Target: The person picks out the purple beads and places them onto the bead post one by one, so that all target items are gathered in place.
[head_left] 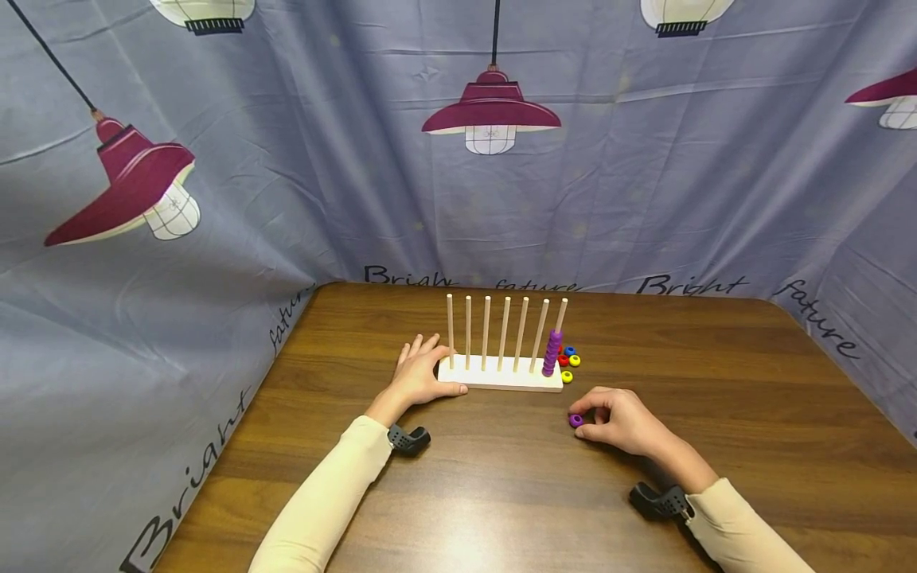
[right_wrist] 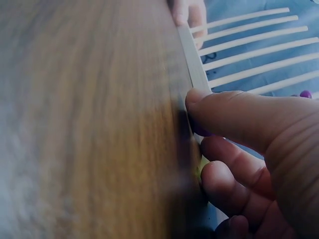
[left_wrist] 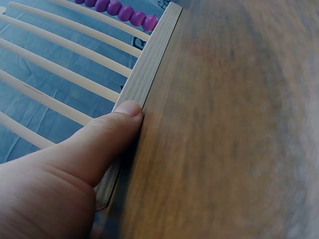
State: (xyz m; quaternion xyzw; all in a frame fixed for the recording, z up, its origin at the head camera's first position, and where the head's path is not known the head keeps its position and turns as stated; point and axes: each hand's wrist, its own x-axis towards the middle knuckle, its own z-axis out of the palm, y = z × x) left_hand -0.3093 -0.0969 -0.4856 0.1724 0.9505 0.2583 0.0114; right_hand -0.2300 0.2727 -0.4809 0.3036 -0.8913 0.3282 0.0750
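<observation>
A wooden peg rack (head_left: 501,382), a pale base with several upright pegs, stands on the table. At its left end my left hand (head_left: 415,379) holds the base, the thumb along the front edge and the other fingers spread behind. In the left wrist view the thumb (left_wrist: 107,137) presses on the base's front side. A stack of purple beads (head_left: 552,355) fills the lower part of the rightmost peg. To the right and in front of the rack, my right hand (head_left: 625,420) pinches a purple bead (head_left: 576,421) between thumb and fingers, low over the table; the thumb mostly hides it in the right wrist view.
Loose yellow beads (head_left: 567,377), red beads (head_left: 563,360) and a blue bead (head_left: 569,351) lie just right of the rack's right end. The brown wooden table (head_left: 458,493) reaches back to a grey-blue curtain (head_left: 401,191) printed with lamps.
</observation>
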